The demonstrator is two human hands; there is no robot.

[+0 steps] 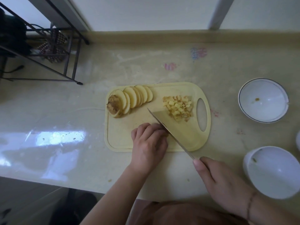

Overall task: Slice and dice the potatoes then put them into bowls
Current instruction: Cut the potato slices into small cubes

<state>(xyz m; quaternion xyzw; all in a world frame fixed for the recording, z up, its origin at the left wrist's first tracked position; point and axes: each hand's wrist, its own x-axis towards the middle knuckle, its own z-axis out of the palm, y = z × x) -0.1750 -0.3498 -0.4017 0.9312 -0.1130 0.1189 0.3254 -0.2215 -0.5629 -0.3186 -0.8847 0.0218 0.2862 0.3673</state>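
Potato slices on cutting board, glossy beige counter; right hand grips knife, left hand curled.

Pale yellow cutting board; white bowls, dark-rimmed; beige counter.

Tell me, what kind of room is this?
Probably a home kitchen. Someone is cutting potato on a pale yellow plastic cutting board with a broad steel knife, on a glossy beige counter, with two white round bowls waiting alongside.
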